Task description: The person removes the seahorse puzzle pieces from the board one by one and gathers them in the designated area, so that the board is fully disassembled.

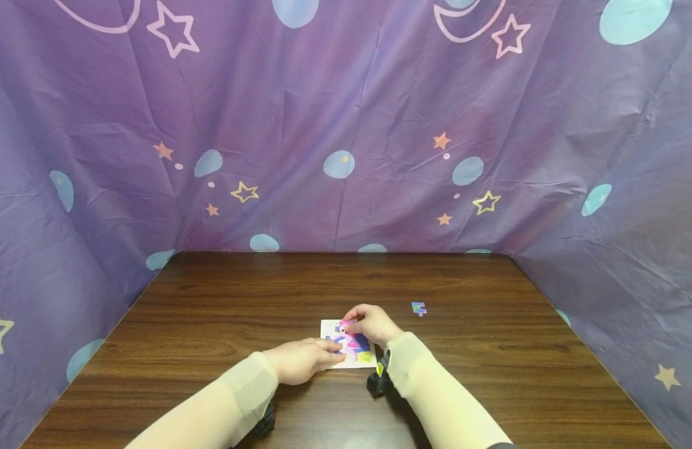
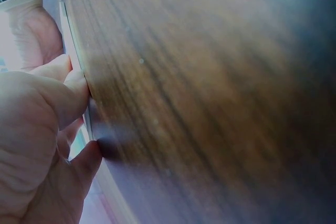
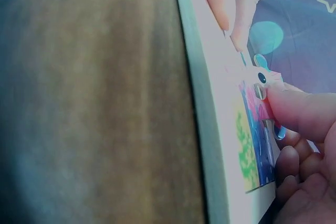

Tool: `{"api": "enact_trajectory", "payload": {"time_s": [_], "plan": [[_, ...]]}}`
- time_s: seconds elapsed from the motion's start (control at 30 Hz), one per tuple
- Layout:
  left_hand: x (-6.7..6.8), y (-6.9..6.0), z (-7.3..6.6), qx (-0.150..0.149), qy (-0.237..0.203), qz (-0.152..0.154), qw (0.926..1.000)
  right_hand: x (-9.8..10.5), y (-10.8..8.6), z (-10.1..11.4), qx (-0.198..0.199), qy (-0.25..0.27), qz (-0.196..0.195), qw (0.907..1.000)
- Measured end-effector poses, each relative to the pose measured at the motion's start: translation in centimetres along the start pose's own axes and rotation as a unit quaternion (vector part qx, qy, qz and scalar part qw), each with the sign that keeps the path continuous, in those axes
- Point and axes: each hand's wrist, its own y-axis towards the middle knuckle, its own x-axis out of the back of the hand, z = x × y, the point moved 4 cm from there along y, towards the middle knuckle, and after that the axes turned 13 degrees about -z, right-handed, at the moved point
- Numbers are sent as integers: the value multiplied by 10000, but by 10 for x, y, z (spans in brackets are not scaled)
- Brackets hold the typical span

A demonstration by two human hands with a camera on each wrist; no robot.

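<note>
A small white-bordered puzzle board [image 1: 370,363] with a pink, blue and yellow picture lies near the table's middle. My left hand [image 1: 298,360] rests flat from the left, its fingers on the board's left part; in the left wrist view the left hand [image 2: 37,108] touches the board's edge. My right hand [image 1: 375,325] is over the board's top. Between thumb and fingers the right hand [image 3: 307,124] pinches a pink puzzle piece [image 3: 274,80] with a printed eye, tilted above the picture. What lies under the fingers is hidden.
A loose blue and green puzzle piece [image 1: 418,308] lies on the brown wooden table [image 1: 492,349], right of and beyond the board. A purple curtain [image 1: 301,112] with stars and moons hangs behind and at both sides. Black wrist gear shows beneath both sleeves.
</note>
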Motion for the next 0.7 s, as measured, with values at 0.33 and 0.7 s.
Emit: {"api": "enact_trajectory", "payload": {"time_s": [0.33,0.7], "plan": [[-1,0,1,-29,10,-41,10000,0,1,-1,48,-46,1,10000],[3,5,-4,-2,1,-173,9998,-1,1,-2,48,-146,11,9999]]}}
